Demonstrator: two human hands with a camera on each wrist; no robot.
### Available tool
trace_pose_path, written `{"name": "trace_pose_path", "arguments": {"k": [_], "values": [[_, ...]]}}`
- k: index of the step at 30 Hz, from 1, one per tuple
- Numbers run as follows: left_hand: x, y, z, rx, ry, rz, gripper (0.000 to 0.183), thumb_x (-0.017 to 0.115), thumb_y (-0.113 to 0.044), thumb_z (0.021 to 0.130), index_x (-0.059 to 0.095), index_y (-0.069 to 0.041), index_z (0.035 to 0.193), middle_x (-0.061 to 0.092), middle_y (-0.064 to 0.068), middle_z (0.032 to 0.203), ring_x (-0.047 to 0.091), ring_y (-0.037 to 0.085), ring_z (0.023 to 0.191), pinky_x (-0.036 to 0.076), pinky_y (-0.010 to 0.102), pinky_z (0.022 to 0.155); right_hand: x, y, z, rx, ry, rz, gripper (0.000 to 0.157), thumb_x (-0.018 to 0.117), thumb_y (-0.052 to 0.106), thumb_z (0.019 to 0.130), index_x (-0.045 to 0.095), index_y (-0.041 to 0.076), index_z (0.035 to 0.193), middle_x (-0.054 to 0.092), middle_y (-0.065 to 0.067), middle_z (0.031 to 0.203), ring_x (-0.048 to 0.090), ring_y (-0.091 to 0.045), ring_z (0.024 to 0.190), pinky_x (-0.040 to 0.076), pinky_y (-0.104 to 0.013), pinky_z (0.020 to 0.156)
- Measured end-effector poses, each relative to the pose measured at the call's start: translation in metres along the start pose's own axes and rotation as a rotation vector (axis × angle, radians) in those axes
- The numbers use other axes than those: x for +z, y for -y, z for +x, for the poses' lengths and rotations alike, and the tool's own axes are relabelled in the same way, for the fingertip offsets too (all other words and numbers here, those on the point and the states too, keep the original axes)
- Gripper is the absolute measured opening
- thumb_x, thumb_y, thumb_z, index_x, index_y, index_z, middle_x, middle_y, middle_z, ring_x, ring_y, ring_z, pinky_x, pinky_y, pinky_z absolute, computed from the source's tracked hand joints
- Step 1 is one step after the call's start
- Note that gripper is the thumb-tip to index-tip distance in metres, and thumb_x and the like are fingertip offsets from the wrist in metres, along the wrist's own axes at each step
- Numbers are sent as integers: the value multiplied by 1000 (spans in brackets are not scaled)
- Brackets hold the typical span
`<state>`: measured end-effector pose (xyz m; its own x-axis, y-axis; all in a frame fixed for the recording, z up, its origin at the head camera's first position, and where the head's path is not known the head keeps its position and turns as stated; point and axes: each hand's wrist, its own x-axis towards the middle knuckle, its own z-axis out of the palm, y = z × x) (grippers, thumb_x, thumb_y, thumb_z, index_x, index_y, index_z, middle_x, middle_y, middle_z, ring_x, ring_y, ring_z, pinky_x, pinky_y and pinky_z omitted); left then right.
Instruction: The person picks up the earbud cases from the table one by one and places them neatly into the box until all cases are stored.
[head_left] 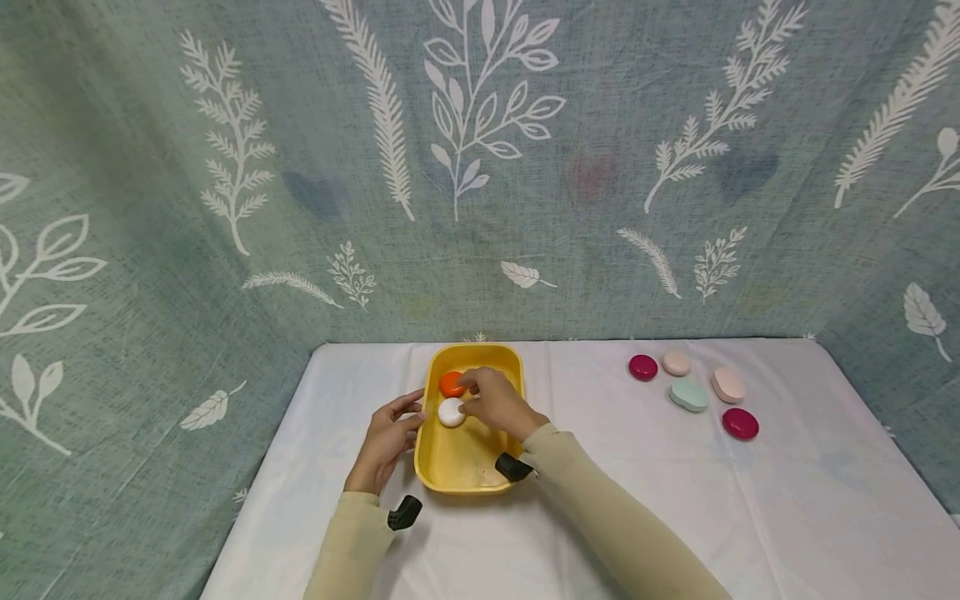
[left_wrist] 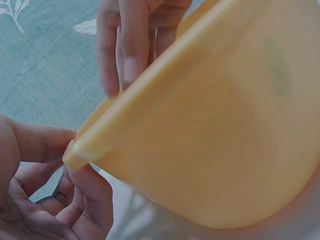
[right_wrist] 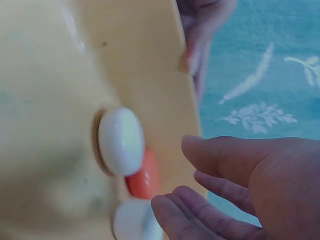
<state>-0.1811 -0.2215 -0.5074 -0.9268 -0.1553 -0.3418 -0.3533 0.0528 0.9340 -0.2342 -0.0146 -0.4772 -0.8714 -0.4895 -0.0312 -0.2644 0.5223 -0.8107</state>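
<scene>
A yellow plastic tray (head_left: 468, 467) stands on the white-covered table. My left hand (head_left: 390, 437) pinches its left rim between thumb and fingers; the left wrist view shows this grip close up. Inside the tray lie a white soap bar (head_left: 451, 412) and an orange soap bar (head_left: 452, 384) near the left wall. Another pale soap bar (right_wrist: 132, 220) shows beside them in the right wrist view, partly behind my fingertips. Reaching over the tray, my right hand (head_left: 498, 404) has its thumb and fingers apart, with nothing between them. Its fingertips are close to the soap bars.
On the right side of the table lie two dark red soap bars (head_left: 741, 424), two pale pink ones (head_left: 728, 385) and a mint green one (head_left: 688, 395). A green leaf-patterned curtain (head_left: 480, 275) hangs along the table's back and sides.
</scene>
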Motion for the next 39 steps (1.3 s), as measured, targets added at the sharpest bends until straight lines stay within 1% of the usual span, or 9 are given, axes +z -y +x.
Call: {"name": "trace_pose_path", "arguments": {"k": [4,8,14,17,24,30,33,39], "values": [[-1,0,-1,3,5,2,46,60,-2,104,60,-10,150,55,16,130,57,15,74,51,24,61,-16,-2,-11,4,-34,47,40,77,-1,94,68,-5,133,67,-22,132,65,-38,121,57,-46,99],[-2,0,-2,1,7,2,47,61,-3,105,59,-10,151,54,17,132,58,15,76,52,24,62,-32,-8,-24,8,-117,73,38,77,-1,95,69,-4,132,67,-22,131,66,-37,121,57,-44,99],[-1,0,-3,-9,-4,11,46,61,-4,105,60,-11,150,54,16,132,58,17,76,52,24,62,-56,-29,-49,-15,-279,127,36,75,-8,92,69,-5,128,67,-21,127,67,-36,117,60,-39,94],[-1,0,-3,-10,-3,5,46,61,-4,105,60,-10,150,54,15,131,58,16,76,52,25,62,-67,-43,-62,-8,-330,141,37,75,-10,91,69,-4,127,67,-23,127,67,-37,117,61,-39,94],[-1,2,-2,1,4,-8,46,60,-2,105,59,-9,150,55,14,127,58,14,75,52,23,61,-91,-76,-91,20,-412,118,36,74,-12,91,68,-8,126,65,-28,127,66,-42,118,60,-41,94],[-1,2,-2,7,9,-14,46,60,-1,104,59,-9,150,55,14,126,57,14,73,51,23,60,-111,-104,-117,56,-459,54,36,73,-12,91,66,-11,126,65,-30,125,66,-45,117,60,-46,94],[-1,1,-2,5,11,-14,46,61,-1,104,59,-9,150,55,14,126,57,14,74,51,23,60,-119,-117,-127,68,-483,21,35,73,-12,91,66,-12,125,65,-30,125,66,-45,116,59,-47,94],[-1,0,-3,-6,8,-8,47,61,-2,105,59,-9,151,55,14,128,58,16,76,52,24,62,-130,-136,-142,100,-523,4,35,72,-11,91,65,-13,125,65,-31,124,66,-46,115,59,-47,94]]}}
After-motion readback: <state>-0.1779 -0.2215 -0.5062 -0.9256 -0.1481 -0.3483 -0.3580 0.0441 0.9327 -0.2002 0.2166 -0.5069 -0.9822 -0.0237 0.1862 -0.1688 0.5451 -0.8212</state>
